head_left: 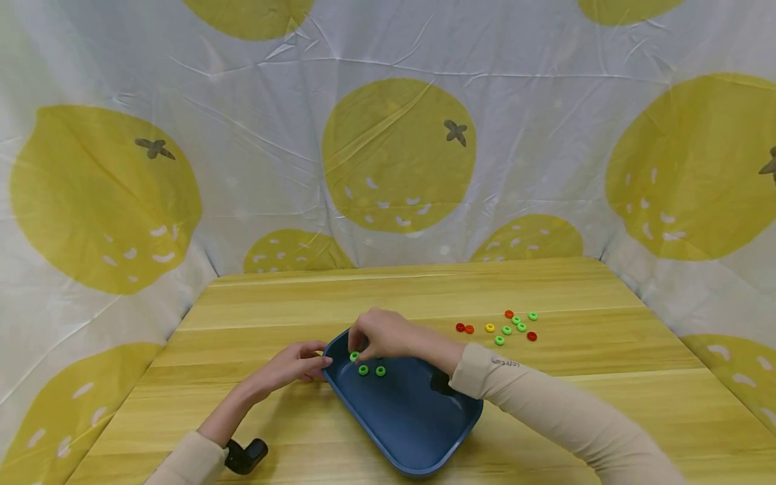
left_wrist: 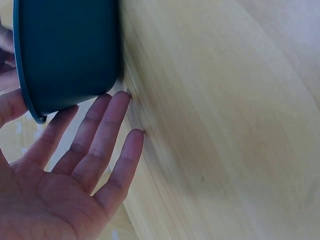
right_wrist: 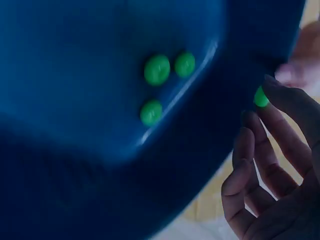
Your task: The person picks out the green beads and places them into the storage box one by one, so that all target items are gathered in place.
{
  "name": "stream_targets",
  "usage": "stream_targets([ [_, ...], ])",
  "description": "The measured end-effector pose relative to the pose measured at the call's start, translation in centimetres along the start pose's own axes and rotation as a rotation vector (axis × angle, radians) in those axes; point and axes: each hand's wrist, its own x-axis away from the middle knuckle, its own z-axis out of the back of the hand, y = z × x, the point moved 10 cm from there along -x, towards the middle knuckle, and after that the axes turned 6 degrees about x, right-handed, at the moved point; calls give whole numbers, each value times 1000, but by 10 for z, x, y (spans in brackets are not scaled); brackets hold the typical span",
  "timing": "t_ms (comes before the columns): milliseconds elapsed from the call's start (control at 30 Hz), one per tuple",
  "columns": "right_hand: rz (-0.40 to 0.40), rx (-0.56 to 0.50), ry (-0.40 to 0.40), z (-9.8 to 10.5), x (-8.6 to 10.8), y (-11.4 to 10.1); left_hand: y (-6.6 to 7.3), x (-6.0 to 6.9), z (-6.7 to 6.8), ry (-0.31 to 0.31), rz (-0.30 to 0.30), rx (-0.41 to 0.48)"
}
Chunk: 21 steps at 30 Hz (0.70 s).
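Tabletop surrounds the tray, left fingers holding its rim.

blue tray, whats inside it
Three green rings lie in the blue tray; the right hand pinches a fourth ring. In the head view, the right forearm covers part of the tray, hiding what's beneath.

Head view, clock centred on the tray: the 6 o'clock half admits entry from above. The right hand obstructs 11 to 12; the left hand blocks the rim at 10. The right sleeve bars 3; loose rings lie at 2. The worktop offers passage at 8.
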Motion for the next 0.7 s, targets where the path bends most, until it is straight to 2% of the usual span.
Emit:
stream_targets([
  [133, -11, 52, -88, -25, -1, -7, -3, -1, 1, 11, 9, 2],
  [267, -19, 81, -134, -40, 0, -8, -3, -1, 2, 15, 10, 1],
  [433, -7, 105, -132, -51, 3, -6, -1, 0, 0, 5, -5, -1],
  [700, 0, 138, -119, -54, 4, -4, -1, 0, 1, 6, -4, 1],
])
